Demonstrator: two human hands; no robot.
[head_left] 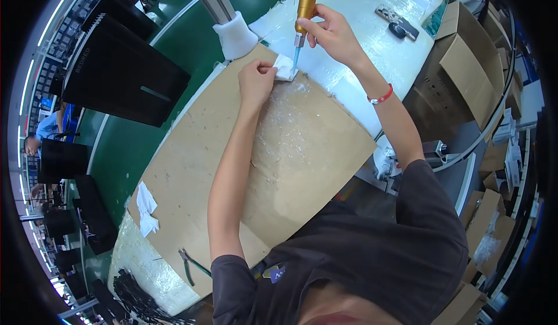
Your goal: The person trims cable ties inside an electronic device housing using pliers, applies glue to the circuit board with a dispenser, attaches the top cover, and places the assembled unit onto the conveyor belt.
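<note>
1 crumpled white cloth is pinched by the left grip; the right grip clasps a smooth golden cylinder.

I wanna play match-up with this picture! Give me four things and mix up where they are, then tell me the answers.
Things:
1. gold tool
2. folded white cloth
3. pliers
4. red bracelet

Places:
A. around the right forearm
B. in the right hand
C. near the left sleeve
D. held by the left hand

Right pairs: 1-B, 2-D, 3-C, 4-A
</note>
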